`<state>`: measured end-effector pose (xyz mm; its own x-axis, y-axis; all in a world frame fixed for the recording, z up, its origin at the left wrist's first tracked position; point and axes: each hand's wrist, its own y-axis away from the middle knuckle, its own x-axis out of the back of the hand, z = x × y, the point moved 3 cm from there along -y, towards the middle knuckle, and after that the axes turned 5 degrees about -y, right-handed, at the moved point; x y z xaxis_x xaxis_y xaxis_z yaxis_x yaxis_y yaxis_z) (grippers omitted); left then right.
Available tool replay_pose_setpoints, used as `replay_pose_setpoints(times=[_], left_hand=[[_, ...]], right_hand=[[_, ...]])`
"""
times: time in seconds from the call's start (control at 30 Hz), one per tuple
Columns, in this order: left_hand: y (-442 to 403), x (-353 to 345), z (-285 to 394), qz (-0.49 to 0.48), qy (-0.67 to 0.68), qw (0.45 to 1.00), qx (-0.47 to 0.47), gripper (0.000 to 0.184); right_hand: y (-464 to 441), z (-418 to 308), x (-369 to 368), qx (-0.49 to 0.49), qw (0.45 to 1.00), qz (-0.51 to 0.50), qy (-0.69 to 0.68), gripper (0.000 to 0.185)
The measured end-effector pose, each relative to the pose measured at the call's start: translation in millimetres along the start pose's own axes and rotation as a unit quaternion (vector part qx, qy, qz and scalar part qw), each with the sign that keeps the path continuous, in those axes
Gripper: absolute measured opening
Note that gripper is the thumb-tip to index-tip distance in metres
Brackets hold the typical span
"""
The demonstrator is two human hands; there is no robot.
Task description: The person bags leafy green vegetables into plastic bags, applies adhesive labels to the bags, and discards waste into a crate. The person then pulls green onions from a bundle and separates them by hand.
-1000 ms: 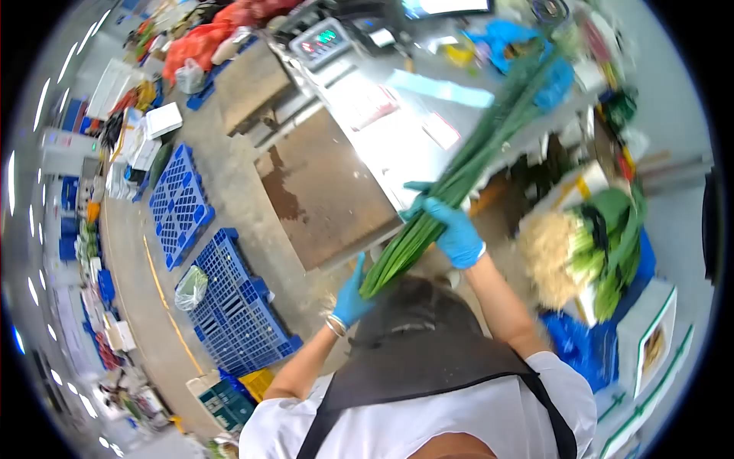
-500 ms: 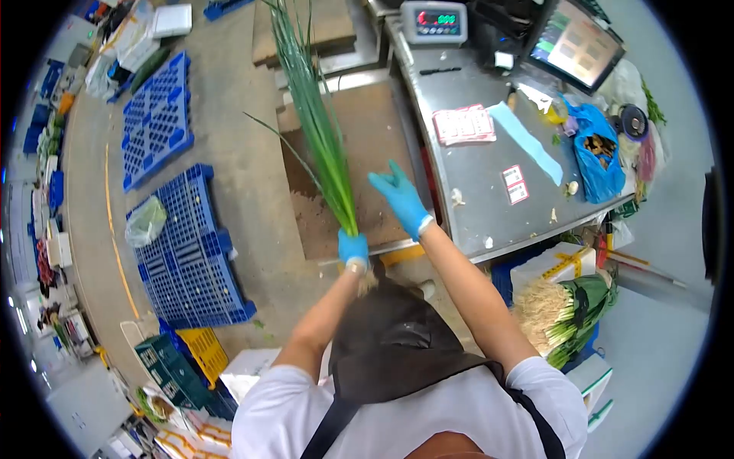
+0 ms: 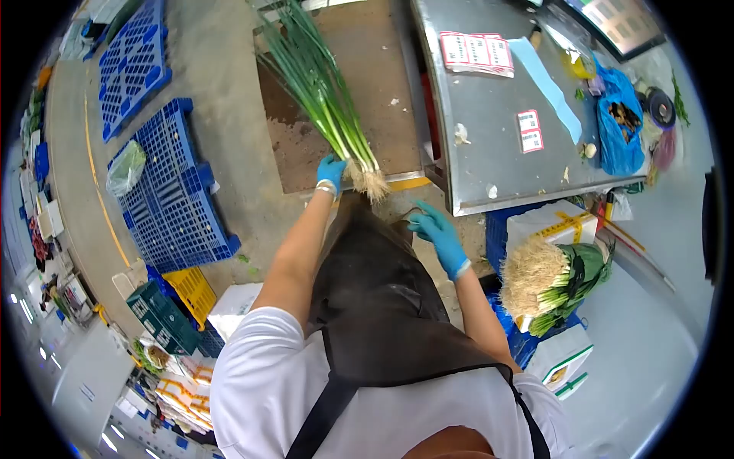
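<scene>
A bunch of long green spring onions [image 3: 329, 111] lies across the brown board [image 3: 375, 69]. Its white ends and stringy roots fan out at the board's front edge. My left hand [image 3: 330, 171], in a blue glove, is closed against the leftmost stalks just above the roots; its fingertips are partly hidden. Away from the bunch, my right hand [image 3: 441, 239], also gloved in blue, hangs beside the dark apron [image 3: 375, 306] with its fingers apart. A thin brownish strand is near its fingertips; I cannot tell whether it touches them.
To the right stands a metal table [image 3: 489, 107] bearing label sheets [image 3: 476, 53], a light-blue strip [image 3: 547, 88] and a blue bag [image 3: 621, 126]. Below it, a bundle of rooted spring onions [image 3: 554, 283] rests near a white box [image 3: 547, 222]. Blue pallets [image 3: 172, 191] lie on the left.
The spring onions have come down onto the board and spread at the root end. My right hand has moved back toward my body. The view has tilted, shifting the board upward.
</scene>
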<state>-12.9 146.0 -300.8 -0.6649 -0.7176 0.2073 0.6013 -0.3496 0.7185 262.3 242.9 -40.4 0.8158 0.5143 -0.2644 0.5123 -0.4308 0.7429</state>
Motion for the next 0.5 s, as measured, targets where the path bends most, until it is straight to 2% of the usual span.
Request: replay_pose_setpoints(times=[0.07, 0.1, 0.13, 0.17, 0.2, 0.23, 0.27, 0.3, 0.33, 0.37, 0.43, 0.5], left_hand=[[0.9, 13.3, -15.0, -0.001, -0.012, 1.000, -0.020, 0.048], [10.1, 16.6, -13.5, -0.002, -0.011, 1.000, -0.016, 0.044], [21.7, 18.4, -11.8, 0.000, -0.008, 1.000, -0.012, 0.040], [31.3, 15.6, -12.8, -0.007, -0.038, 0.999, -0.034, 0.038], [40.1, 13.5, -18.4, -0.011, -0.068, 0.996, -0.053, 0.036], [51.3, 12.5, -20.9, -0.013, -0.098, 0.992, -0.072, 0.035], [67.6, 6.0, -19.4, -0.031, -0.115, 0.991, -0.060, 0.035], [89.7, -4.6, -16.4, -0.049, -0.133, 0.989, -0.048, 0.035], [115.0, -17.1, -12.2, -0.070, -0.153, 0.985, -0.045, 0.033], [139.3, -32.8, -6.7, -0.092, -0.175, 0.979, -0.047, 0.032], [181.7, -62.8, -10.0, -0.158, -0.223, 0.957, -0.099, 0.030], [201.9, -93.9, -41.6, -0.227, -0.240, 0.938, -0.110, 0.029]], right_hand=[[37.8, -3.1, 51.4, 0.041, 0.994, 0.105, -0.008, 0.047], [58.8, 0.9, 90.2, 0.117, 0.979, 0.169, 0.016, 0.043], [81.0, 16.0, 148.1, 0.139, 0.953, 0.261, 0.065, 0.041], [109.0, 32.2, 200.3, 0.156, 0.924, 0.348, 0.007, 0.040], [143.6, 49.7, 250.5, 0.188, 0.865, 0.465, -0.036, 0.040], [174.8, 88.8, 325.7, 0.176, 0.815, 0.551, -0.045, 0.036], [200.5, 128.1, 389.5, 0.178, 0.756, 0.617, -0.128, 0.034], [223.8, 180.2, 458.6, 0.180, 0.748, 0.628, -0.117, 0.031], [234.9, 214.0, 506.5, 0.099, 0.686, 0.720, -0.034, 0.040], [247.6, 203.2, 497.8, -0.051, 0.704, 0.703, -0.092, 0.048], [230.6, 214.2, 506.0, -0.067, 0.786, 0.550, -0.275, 0.049], [197.9, 219.0, 532.7, -0.073, 0.780, 0.602, -0.155, 0.049]])
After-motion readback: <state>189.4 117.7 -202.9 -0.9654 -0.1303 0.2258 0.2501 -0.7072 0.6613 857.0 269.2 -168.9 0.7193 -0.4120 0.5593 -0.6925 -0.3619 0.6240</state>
